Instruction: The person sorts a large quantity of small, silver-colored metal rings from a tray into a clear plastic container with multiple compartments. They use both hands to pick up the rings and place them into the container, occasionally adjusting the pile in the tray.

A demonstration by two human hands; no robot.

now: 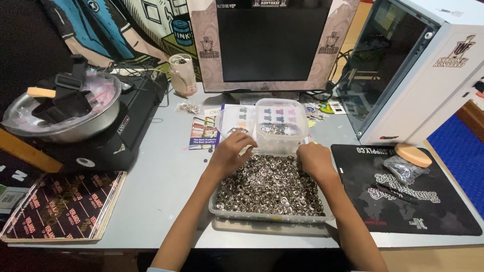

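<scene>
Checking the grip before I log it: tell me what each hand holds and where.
Cannot be told. Both the left hand and right hand rest curled on the metal rings at the tray's far end, fingertips hidden.

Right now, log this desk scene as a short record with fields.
left hand: knuckles up at the far left edge of the ring tray, fingers curled
right hand: at the tray's far right edge, on the rings
ring tray: clear, shallow, full of small silver metal rings
behind tray: clear lidded box
left of desk: steel bowl on a black machine
right of desk: black mat
</scene>
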